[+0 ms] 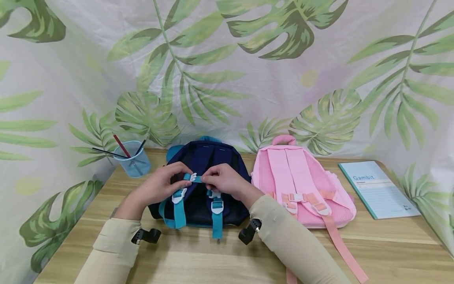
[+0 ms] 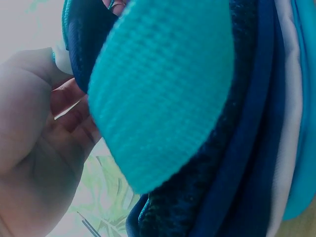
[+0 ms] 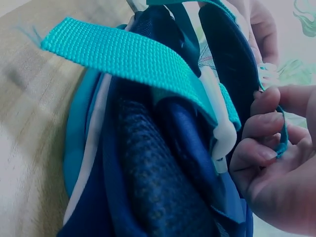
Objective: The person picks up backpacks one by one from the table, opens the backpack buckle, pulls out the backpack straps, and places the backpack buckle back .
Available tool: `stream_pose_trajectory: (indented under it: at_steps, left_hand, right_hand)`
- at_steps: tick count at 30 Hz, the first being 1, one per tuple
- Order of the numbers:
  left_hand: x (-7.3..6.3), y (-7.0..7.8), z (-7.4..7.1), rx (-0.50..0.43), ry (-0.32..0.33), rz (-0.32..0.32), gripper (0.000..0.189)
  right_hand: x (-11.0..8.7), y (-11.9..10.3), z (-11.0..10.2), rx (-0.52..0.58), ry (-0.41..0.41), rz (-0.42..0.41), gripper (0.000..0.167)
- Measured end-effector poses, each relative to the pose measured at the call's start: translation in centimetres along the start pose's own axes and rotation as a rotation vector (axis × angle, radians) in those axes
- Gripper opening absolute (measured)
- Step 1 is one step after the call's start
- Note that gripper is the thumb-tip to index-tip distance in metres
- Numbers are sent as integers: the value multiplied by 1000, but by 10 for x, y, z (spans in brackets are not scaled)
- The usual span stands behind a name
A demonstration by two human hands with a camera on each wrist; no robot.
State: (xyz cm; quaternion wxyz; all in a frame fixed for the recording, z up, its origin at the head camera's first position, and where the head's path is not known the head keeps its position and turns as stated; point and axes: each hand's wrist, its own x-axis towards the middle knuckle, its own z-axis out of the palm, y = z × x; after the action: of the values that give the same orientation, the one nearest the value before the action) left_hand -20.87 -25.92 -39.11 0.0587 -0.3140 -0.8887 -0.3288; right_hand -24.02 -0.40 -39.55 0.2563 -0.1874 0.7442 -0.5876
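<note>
A navy backpack [image 1: 193, 152] lies with its shoulder straps facing up. My left hand [image 1: 161, 184] holds a teal strap beside a white buckle [image 1: 193, 177], thumb below and forefinger above. On the other side of that buckle, my right hand [image 1: 227, 181] pinches the teal chest strap [image 1: 198, 179]; in the right wrist view a piece of teal webbing [image 3: 283, 136] passes between its fingers. Two loose teal strap ends hang below the hands, each from a white slider [image 1: 217, 205]. Close to the left wrist camera, a teal strap end [image 2: 168, 94] covers part of the hand.
Right of the navy backpack lies a pink backpack [image 1: 313, 157], its peach strap [image 1: 342, 244] trailing to the front. A notebook [image 1: 381, 191] is at the far right. On the left stands a blue cup [image 1: 136, 169] with several pencils. Leaf-patterned cloth [image 1: 262, 79] hangs behind the wooden table [image 1: 191, 262].
</note>
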Motion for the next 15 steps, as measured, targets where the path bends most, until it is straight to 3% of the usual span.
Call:
stream_pose_trajectory:
  at_steps: [9,15]
  left_hand:
    - [1,0,1,1,-18,-12,20]
    - [1,2,1,17,-42,-21,22]
  right_hand:
    - [1,-3,3,-8,-3,-23,21]
    - [-1,-3,5,1,-19,17,43]
